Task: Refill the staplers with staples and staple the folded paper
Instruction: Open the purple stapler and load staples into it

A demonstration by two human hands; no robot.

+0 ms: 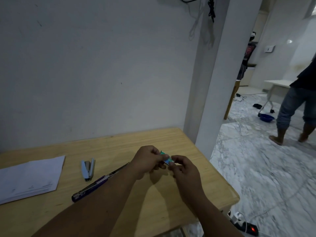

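While both forearms reach in from the near edge of the wooden table (162, 199), meet above its right half. Left hand (147, 161) curled, fingertips pinching the far end of a small green staple box (166, 158); right hand (183, 170) curled likewise, thumb and forefinger pinching the near end of the same box. Box held off the tabletop, between the two hands, toward the right edge. Just left of the left forearm, lying open flat on the wood: a dark purple stapler (95, 184), stretched diagonally from the near left toward the hands, partly hidden under the arm. Beyond it, a pale blue stapler (88, 169), also opened, its two arms splayed in a narrow V. Farther left, at the left edge: folded white paper (30, 177), lying flat. Behind the far edge, a bare grey wall (102, 65). Past the right edge, marble floor (265, 168), a blue bowl (266, 118) and a standing person's legs (290, 113).
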